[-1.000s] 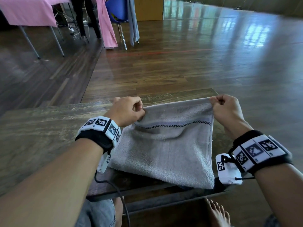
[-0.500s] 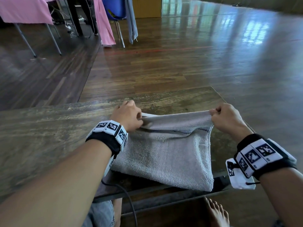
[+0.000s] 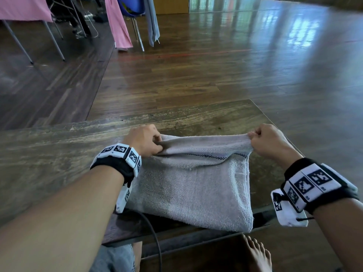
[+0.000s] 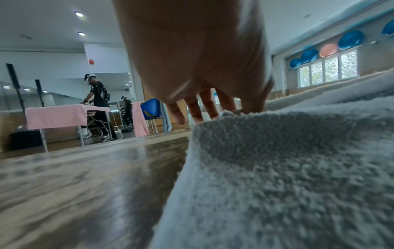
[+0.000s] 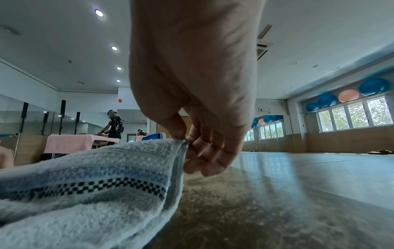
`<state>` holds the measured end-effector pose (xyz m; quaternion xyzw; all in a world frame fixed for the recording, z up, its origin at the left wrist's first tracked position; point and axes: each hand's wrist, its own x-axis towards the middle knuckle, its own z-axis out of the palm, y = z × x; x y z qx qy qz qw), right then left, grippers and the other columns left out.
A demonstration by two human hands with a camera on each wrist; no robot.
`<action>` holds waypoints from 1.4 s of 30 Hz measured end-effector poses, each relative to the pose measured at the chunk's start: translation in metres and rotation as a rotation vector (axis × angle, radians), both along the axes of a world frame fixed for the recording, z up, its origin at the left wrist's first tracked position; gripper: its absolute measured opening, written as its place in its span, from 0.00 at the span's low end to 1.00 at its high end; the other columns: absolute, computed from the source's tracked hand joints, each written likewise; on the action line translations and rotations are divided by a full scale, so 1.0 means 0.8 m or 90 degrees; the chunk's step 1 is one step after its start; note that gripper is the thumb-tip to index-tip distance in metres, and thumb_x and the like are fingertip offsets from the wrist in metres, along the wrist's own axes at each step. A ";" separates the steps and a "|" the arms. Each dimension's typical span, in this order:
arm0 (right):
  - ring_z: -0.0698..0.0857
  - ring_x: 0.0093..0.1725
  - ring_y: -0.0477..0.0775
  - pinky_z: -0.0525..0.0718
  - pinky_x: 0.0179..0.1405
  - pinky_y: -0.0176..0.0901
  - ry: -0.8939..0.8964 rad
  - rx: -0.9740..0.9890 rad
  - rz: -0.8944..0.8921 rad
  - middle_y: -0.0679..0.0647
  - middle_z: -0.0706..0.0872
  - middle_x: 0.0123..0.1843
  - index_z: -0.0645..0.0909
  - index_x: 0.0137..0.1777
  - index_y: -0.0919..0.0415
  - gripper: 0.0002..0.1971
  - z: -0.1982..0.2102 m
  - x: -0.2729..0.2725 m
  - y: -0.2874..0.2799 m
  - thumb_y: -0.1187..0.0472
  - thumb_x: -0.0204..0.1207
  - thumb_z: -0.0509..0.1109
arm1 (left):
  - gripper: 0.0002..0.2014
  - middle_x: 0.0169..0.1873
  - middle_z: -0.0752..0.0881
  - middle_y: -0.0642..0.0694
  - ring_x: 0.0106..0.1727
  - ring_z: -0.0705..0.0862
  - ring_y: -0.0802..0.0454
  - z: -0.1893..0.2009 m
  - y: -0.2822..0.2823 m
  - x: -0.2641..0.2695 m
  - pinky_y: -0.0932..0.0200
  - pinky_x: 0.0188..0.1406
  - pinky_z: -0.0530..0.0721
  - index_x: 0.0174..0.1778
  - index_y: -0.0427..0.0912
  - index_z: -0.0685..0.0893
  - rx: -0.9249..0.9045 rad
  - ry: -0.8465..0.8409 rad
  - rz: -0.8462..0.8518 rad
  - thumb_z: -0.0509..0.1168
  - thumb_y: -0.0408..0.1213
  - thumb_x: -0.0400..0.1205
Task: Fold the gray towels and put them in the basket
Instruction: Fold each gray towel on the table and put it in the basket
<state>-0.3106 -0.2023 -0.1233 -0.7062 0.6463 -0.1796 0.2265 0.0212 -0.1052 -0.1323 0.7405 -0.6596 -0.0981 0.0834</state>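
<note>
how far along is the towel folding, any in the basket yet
Early on. Done: the gray towel already lies doubled on the wooden table, its near edge hanging over the front. In hand: the left hand and right hand each pinch a far corner, holding that edge up for another fold. Left: finishing the fold and putting it away; no basket or other loose towels show in any view.

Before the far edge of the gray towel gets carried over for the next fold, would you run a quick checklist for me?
1. Left hand pinches its far corner of the gray towel: ok.
2. Right hand pinches the other far corner: ok.
3. Held edge taut between the hands: ok.
4. Near edge fully on the table: not ok, it overhangs the front.
5. Layers aligned underneath: cannot tell.
6. Basket within reach: cannot tell, none in view.
</note>
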 end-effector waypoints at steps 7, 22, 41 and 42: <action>0.78 0.27 0.47 0.67 0.19 0.35 0.030 -0.008 0.022 0.44 0.78 0.35 0.80 0.36 0.60 0.15 0.004 0.002 0.005 0.57 0.86 0.67 | 0.07 0.65 0.79 0.59 0.52 0.81 0.58 -0.001 0.004 0.011 0.60 0.51 0.77 0.28 0.53 0.90 0.020 0.127 0.025 0.78 0.37 0.69; 0.80 0.32 0.49 0.70 0.24 0.38 0.016 0.002 0.021 0.55 0.82 0.42 0.78 0.40 0.57 0.12 0.005 0.005 0.008 0.56 0.87 0.65 | 0.13 0.84 0.65 0.53 0.71 0.79 0.47 -0.008 0.006 0.012 0.47 0.69 0.78 0.59 0.43 0.92 -0.028 0.067 -0.031 0.65 0.39 0.85; 0.78 0.30 0.50 0.70 0.23 0.38 0.007 0.020 0.018 0.56 0.82 0.41 0.76 0.38 0.59 0.15 -0.005 0.007 0.012 0.57 0.87 0.64 | 0.05 0.63 0.75 0.49 0.55 0.81 0.48 -0.009 -0.003 0.007 0.46 0.55 0.85 0.48 0.44 0.91 -0.033 0.022 0.036 0.72 0.38 0.78; 0.78 0.30 0.50 0.70 0.23 0.38 0.005 0.021 0.019 0.56 0.82 0.41 0.77 0.38 0.60 0.15 -0.004 0.007 0.012 0.57 0.87 0.64 | 0.04 0.60 0.76 0.50 0.52 0.81 0.49 -0.009 -0.002 0.007 0.46 0.53 0.85 0.46 0.44 0.90 -0.045 0.026 0.038 0.72 0.38 0.77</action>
